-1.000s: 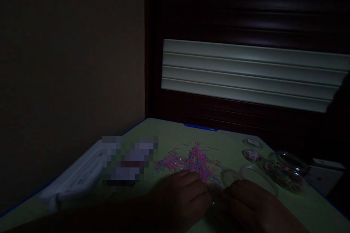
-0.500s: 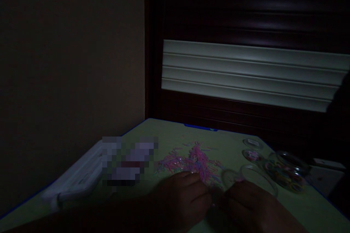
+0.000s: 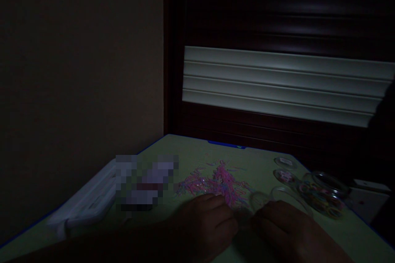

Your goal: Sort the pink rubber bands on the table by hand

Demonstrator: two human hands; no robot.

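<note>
My left hand (image 3: 203,226) and my right hand (image 3: 284,226) sit low in the dim view, fingers curled toward each other at the table's near side. Between them lies a small clear object (image 3: 243,216), too dark to show whether either hand grips it. Just beyond my left fingers spreads a loose heap of pink and blue elastic bands (image 3: 217,183). A clear round plastic lid (image 3: 288,199) stands close past my right hand. Further right is a glass jar of multicoloured bands (image 3: 322,195).
The pale green table (image 3: 191,150) has a blue edge and meets a wall on the left. Two small round lids (image 3: 284,168) lie at the back right. A white plastic case (image 3: 86,203) lies at the left, beside a pixelated patch (image 3: 145,183).
My hands have drawn slightly apart, with the right one shifted a little rightward. The bands, jar and lids stay where they were.
</note>
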